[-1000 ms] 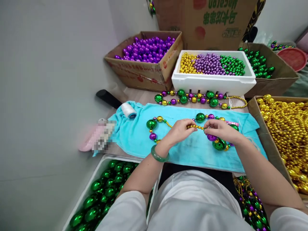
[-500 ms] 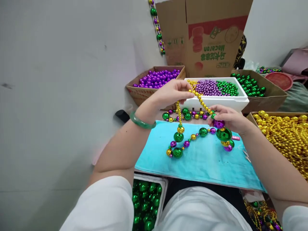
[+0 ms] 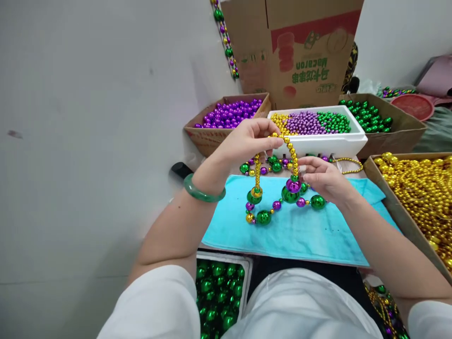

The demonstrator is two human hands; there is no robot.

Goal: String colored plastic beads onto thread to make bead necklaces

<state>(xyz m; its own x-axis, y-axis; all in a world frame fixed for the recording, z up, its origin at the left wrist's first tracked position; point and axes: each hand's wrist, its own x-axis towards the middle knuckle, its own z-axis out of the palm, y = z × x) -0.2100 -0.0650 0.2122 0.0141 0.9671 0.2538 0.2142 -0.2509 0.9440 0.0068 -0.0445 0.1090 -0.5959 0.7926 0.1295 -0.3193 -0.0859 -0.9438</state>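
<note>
My left hand (image 3: 247, 140) is closed, pinching the gold strand of a bead necklace (image 3: 263, 217) between thumb and fingers. The strand arches over and hangs down on both sides. Larger green, purple and gold beads follow at its ends and rest partly on a turquoise cloth (image 3: 300, 242). My right hand (image 3: 326, 178) is just right of the hanging strand, its fingers apart and holding nothing. A green bangle (image 3: 204, 190) circles my left wrist. Another bead necklace (image 3: 245, 167) lies behind, partly hidden by my hands.
A white foam box (image 3: 318, 143) of small gold, purple and green beads stands at the back, between boxes of purple beads (image 3: 231, 114) and green beads (image 3: 367, 117). Gold bead strands (image 3: 416, 188) fill a box at right. Below left is a tray of green beads (image 3: 221, 292).
My right hand has let go of the beads by the strand's end, and that end now hangs freely, further left. My left hand keeps its pinch.
</note>
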